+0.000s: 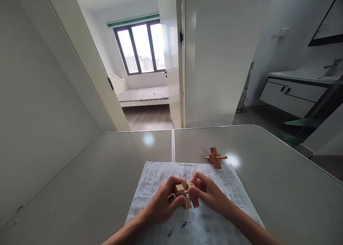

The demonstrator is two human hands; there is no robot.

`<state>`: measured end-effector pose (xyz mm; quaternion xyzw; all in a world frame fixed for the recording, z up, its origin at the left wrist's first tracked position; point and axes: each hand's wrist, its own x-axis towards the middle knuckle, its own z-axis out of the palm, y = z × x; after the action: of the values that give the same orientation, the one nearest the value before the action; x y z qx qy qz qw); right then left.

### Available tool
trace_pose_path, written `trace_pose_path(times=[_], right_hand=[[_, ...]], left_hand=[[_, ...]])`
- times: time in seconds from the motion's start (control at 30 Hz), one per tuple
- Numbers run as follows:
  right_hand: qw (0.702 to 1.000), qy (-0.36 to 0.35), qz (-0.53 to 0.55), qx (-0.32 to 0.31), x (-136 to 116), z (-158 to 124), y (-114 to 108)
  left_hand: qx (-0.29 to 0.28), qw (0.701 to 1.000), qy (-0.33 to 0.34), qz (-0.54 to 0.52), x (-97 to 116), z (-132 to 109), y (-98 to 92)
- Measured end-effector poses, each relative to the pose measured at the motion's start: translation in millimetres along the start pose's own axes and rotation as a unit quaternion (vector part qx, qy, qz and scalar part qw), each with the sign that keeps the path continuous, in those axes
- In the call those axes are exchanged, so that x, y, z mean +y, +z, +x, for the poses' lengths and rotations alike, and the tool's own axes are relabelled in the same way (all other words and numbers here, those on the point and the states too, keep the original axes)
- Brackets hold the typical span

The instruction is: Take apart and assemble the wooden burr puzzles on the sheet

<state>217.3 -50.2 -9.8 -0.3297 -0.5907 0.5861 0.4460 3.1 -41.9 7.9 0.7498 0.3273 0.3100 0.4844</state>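
Observation:
Between my two hands is a small light-wood block puzzle [180, 189] made of interlocking pieces, held a little above a printed paper sheet [150, 180]. My left hand [167, 198] grips it from the left, thumb below and fingers curled round its side. With thumb and forefinger, my right hand [202, 189] pinches the puzzle's right end. Parts of the blocks are hidden behind the fingers. Beyond my right hand, at the sheet's far edge, lies a reddish-brown wooden cross-shaped piece [215, 158] with a thin rod through it.
The sheet with rows of small diagrams lies on a grey glossy table [88, 187] with a seam across its middle. Past the table are an open door [171, 59], a bed [144, 94] under a window, and a washbasin cabinet [292, 94] on the right.

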Motion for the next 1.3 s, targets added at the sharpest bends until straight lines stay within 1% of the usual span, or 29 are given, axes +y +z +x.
trace_pose_path(times=[0.13, 0.3, 0.37, 0.47, 0.63, 0.8, 0.9, 0.97, 1.07, 1.17, 1.3], right_hand=[[1.000, 0.009, 0.003, -0.015, -3.3, 0.1, 1.6], [0.998, 0.012, -0.018, -0.058, -11.2, -1.3, 2.7], [0.998, 0.010, -0.020, -0.060, -11.1, -1.7, 3.1], [0.999, -0.002, -0.039, -0.032, -9.7, -1.9, 4.9], [0.989, -0.054, -0.135, 0.038, -7.2, -3.0, 10.1], [0.971, -0.116, -0.199, 0.069, 9.5, -4.5, 13.1], [0.963, -0.130, -0.219, 0.085, 20.1, -4.8, 14.0], [0.963, -0.129, -0.217, 0.092, 22.5, -4.4, 14.8], [0.970, -0.121, -0.191, 0.091, 18.1, -3.1, 16.8], [0.980, -0.106, -0.151, 0.078, 9.2, -1.9, 20.0], [0.993, -0.074, -0.074, 0.049, 2.1, -1.6, 23.9]], left_hand=[[0.014, 1.000, -0.006, 0.004, -4.7, -0.5, 1.4], [0.010, 1.000, -0.005, 0.007, -0.8, -1.4, 2.8], [0.015, 1.000, -0.008, 0.008, -0.7, -1.6, 3.0], [0.027, 0.999, -0.018, 0.017, -3.0, -1.5, 2.7], [0.031, 0.998, -0.044, -0.013, -5.3, -0.6, 3.0], [0.041, 0.996, -0.058, -0.053, -0.6, -1.4, 4.2], [0.046, 0.996, -0.060, -0.055, 3.4, -1.8, 3.5], [0.046, 0.996, -0.057, -0.058, 4.8, -1.4, 2.6], [0.050, 0.996, -0.047, -0.054, 3.8, -0.4, 1.0], [0.050, 0.998, -0.016, -0.038, 0.6, 0.8, 1.0], [0.029, 0.997, 0.015, -0.075, -0.5, 2.4, 5.0]])
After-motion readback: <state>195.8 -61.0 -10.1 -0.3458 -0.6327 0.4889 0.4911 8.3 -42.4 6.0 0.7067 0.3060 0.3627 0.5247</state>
